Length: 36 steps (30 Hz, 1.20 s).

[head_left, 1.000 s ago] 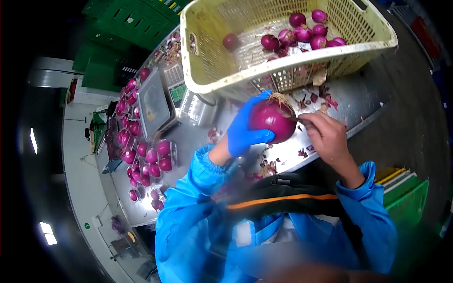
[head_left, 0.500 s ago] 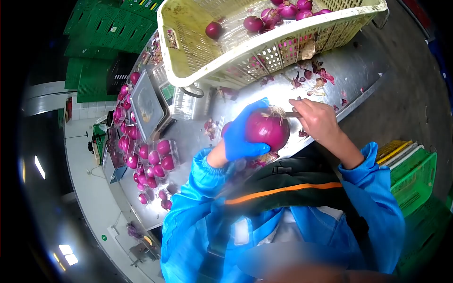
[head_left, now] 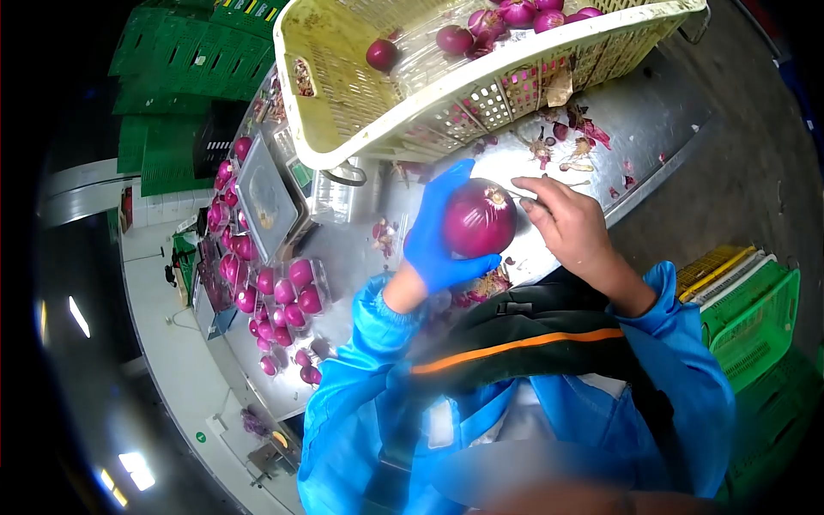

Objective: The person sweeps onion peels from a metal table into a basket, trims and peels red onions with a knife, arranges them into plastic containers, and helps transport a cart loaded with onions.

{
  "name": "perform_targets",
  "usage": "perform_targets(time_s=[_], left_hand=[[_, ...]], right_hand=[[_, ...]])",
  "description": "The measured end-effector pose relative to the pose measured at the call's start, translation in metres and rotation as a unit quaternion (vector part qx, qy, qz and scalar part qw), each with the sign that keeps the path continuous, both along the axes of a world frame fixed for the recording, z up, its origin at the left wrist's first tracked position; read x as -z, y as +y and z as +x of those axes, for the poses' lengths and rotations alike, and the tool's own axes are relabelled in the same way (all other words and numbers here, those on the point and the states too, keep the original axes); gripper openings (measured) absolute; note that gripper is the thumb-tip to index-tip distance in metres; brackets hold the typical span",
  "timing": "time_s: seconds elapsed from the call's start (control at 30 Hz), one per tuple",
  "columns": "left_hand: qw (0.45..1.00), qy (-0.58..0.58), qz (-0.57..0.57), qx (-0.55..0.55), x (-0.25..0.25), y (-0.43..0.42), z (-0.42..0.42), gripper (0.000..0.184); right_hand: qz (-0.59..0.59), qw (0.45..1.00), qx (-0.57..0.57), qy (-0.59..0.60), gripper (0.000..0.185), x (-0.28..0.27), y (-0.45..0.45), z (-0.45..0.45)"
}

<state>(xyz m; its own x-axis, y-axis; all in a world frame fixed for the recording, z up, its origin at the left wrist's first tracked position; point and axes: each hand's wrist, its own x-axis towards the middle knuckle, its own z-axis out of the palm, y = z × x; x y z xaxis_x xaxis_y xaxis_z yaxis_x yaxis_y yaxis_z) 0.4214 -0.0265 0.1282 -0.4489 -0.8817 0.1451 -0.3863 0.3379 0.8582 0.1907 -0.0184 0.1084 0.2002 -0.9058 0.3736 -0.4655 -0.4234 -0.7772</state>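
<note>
My left hand (head_left: pixel 429 245), in a blue glove, is wrapped round a large red onion (head_left: pixel 477 225) from its left side and from below. The onion's pale, trimmed-looking end points up and toward the right. Close by on the right is my bare right hand (head_left: pixel 573 227), its fingers bent in a grip. A small knife (head_left: pixel 520 196) shows only as a thin strip at those fingertips; most of it is hidden by the hand. Onion skins (head_left: pixel 493 287) lie on the metal table (head_left: pixel 343 275) below the onion.
A yellowish plastic crate (head_left: pixel 412 129) holding several red onions stands at the table's far side. Skin scraps (head_left: pixel 588 129) litter the metal at its right. Leftward are a scale (head_left: pixel 266 206) and clear packs of red onions (head_left: pixel 292 296). A green crate (head_left: pixel 760 330) stands at right.
The onion has turned in my left hand, so its end faces up more, and the stringy roots at its top no longer show. My right hand has shifted slightly left and down.
</note>
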Motion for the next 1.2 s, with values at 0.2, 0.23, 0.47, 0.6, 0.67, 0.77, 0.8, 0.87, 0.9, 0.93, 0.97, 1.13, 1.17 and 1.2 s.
perform_targets(time_s=[0.2, 0.23, 0.47, 0.6, 0.67, 0.77, 0.8, 0.87, 0.9, 0.93, 0.97, 1.13, 1.17, 1.2], left_hand=[[0.969, 0.152, 0.194, 0.012, -0.007, 0.0, 0.004, 0.102], [0.955, 0.185, 0.231, 0.021, -0.004, 0.001, 0.005, 0.102], [0.899, 0.235, 0.363, 0.064, 0.003, 0.009, 0.015, 0.101], [0.892, 0.263, 0.362, 0.064, -0.007, 0.015, 0.008, 0.099], [0.899, 0.29, 0.304, 0.122, -0.016, 0.008, 0.006, 0.1], [0.936, 0.228, 0.266, 0.04, -0.016, 0.007, 0.004, 0.105], [0.953, 0.18, 0.245, 0.013, -0.012, -0.002, 0.003, 0.108], [0.975, 0.144, 0.168, -0.017, -0.003, -0.006, -0.005, 0.108], [0.967, 0.182, 0.173, -0.041, 0.001, -0.003, -0.01, 0.108], [0.957, 0.22, 0.178, -0.066, 0.005, -0.001, -0.016, 0.107], [0.932, 0.304, 0.19, -0.057, 0.006, 0.0, -0.024, 0.106], [0.901, 0.271, 0.332, -0.069, 0.026, 0.004, -0.012, 0.102], [0.916, 0.242, 0.305, -0.1, 0.028, 0.007, -0.013, 0.1], [0.928, 0.213, 0.277, -0.132, 0.027, 0.009, -0.016, 0.099]], right_hand=[[-0.062, 0.991, -0.025, 0.114, 0.035, 0.008, 0.001, -0.004], [-0.07, 0.99, -0.038, 0.116, 0.035, 0.008, -0.002, -0.006], [-0.118, 0.98, -0.102, 0.12, 0.038, 0.018, -0.017, -0.016], [-0.074, 0.982, -0.085, 0.153, 0.038, 0.047, -0.016, -0.026], [0.002, 0.99, -0.014, 0.138, 0.036, 0.086, -0.012, -0.047], [0.087, 0.996, 0.007, 0.025, 0.032, 0.075, 0.005, -0.033], [0.176, 0.984, -0.002, -0.029, 0.034, 0.056, 0.003, -0.022], [0.256, 0.949, -0.045, -0.181, 0.041, 0.054, 0.004, -0.007], [0.293, 0.92, -0.059, -0.253, 0.046, 0.054, 0.004, 0.0], [0.301, 0.909, -0.062, -0.282, 0.045, 0.056, 0.004, 0.002], [0.308, 0.897, -0.065, -0.311, 0.045, 0.058, 0.005, 0.004], [0.244, 0.954, -0.057, -0.161, 0.039, 0.041, 0.0, 0.004], [0.193, 0.979, -0.021, -0.057, 0.034, 0.035, 0.001, 0.0], [0.149, 0.989, -0.011, 0.007, 0.035, 0.029, 0.003, -0.002]])
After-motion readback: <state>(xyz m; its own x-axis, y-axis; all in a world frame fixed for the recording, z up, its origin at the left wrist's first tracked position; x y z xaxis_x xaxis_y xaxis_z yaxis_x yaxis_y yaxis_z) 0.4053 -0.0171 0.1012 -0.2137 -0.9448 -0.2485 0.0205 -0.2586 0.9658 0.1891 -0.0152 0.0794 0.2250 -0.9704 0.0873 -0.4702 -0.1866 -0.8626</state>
